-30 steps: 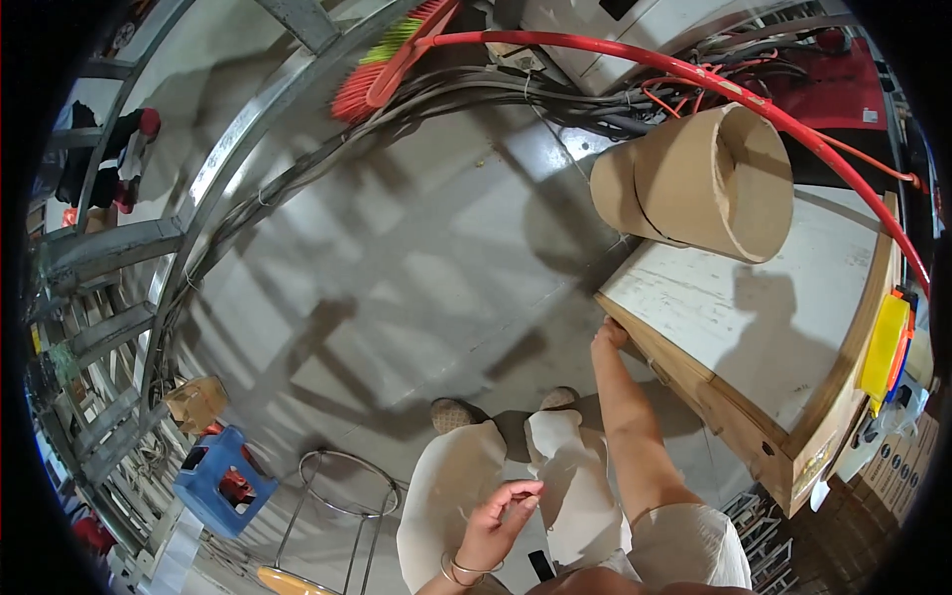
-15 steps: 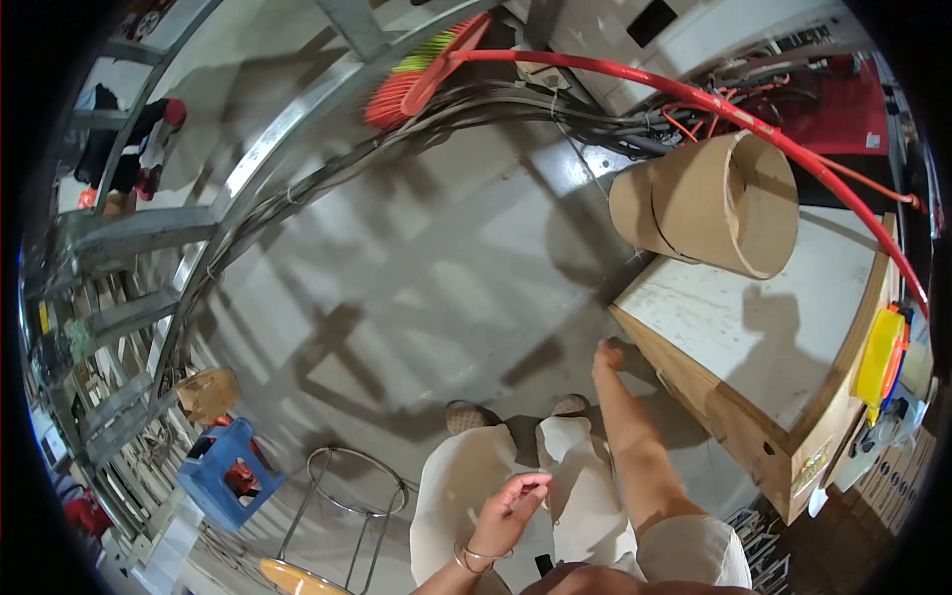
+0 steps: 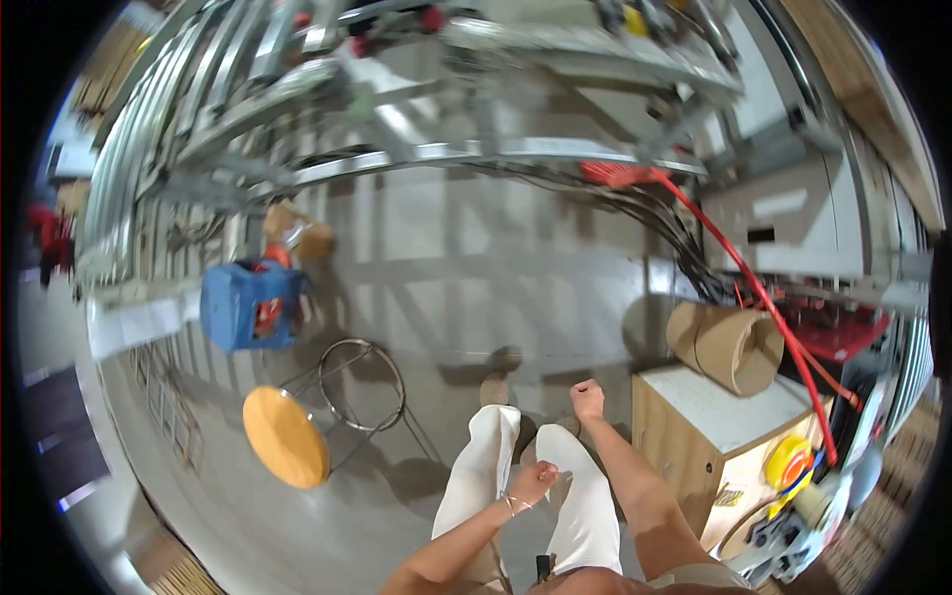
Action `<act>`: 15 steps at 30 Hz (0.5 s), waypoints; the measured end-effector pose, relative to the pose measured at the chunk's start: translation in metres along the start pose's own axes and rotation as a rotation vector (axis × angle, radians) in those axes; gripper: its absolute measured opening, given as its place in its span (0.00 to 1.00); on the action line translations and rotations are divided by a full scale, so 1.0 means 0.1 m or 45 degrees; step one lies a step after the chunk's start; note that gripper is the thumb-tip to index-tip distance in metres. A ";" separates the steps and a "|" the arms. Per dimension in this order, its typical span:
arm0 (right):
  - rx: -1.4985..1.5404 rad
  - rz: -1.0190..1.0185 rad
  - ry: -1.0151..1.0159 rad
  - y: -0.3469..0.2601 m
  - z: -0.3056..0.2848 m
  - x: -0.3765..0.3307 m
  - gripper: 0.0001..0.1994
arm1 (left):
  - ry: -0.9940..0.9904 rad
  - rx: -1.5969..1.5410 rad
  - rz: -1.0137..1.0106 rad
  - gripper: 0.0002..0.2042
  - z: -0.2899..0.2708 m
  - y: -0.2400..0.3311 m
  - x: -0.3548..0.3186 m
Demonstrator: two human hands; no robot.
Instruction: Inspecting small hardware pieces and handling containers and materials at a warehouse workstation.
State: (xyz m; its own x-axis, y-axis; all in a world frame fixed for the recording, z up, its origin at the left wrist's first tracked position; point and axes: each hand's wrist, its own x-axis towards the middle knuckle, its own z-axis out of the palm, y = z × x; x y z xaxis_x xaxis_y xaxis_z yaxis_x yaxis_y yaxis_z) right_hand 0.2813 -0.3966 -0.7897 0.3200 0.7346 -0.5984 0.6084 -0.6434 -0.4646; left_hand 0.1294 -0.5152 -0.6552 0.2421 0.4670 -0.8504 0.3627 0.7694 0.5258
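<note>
My left hand (image 3: 535, 483) is held in front of my body, over my light trousers, with its fingers curled in. Nothing shows in it, and a thin bracelet circles its wrist. My right hand (image 3: 587, 400) hangs forward at the end of a stretched arm, closed in a loose fist with nothing seen inside. It is nearest to the wooden cabinet (image 3: 666, 451) on the right but apart from it. On the cabinet's white top lies a brown cardboard tube (image 3: 702, 337), its open end facing right.
A stool with a round wooden seat (image 3: 286, 436) and metal ring (image 3: 399, 402) lies tipped at left. Behind it stands a blue plastic stool (image 3: 238, 307). A metal frame (image 3: 426, 152) crosses the far side, near black cables (image 3: 684, 238) and a red broom handle (image 3: 729, 253).
The view has swung left, so the tipped stool, blue stool and metal frame show more fully. My right hand is closer to my body, and my left hand's fingers are more curled.
</note>
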 end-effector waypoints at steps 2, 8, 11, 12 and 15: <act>-0.063 -0.082 -0.090 -0.48 0.00 -0.08 0.07 | 0.038 -0.132 0.105 0.10 -0.22 0.01 -0.31; -0.219 -0.426 -0.279 -2.22 0.58 -0.26 0.06 | 0.373 -0.466 0.289 0.10 -1.24 -0.09 -0.90; -0.170 -0.620 -0.336 -3.22 1.17 -0.37 0.06 | 0.546 -0.628 0.338 0.10 -1.90 -0.17 -1.00; -0.151 -0.683 -0.378 -3.57 1.39 -0.41 0.06 | 0.559 -0.645 0.339 0.10 -2.14 -0.20 -0.97; -0.161 -0.793 -0.457 -4.41 2.09 -0.46 0.08 | 0.694 -0.633 0.340 0.11 -2.65 -0.27 -0.93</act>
State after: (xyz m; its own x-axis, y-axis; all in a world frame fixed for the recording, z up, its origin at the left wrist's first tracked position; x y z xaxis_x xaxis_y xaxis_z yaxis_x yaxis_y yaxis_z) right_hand -0.1532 -0.1914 -0.6939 -0.3573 0.8265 -0.4350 0.6864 -0.0834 -0.7224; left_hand -0.1419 -0.4639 -0.5951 -0.2584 0.7128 -0.6520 -0.1226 0.6453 0.7540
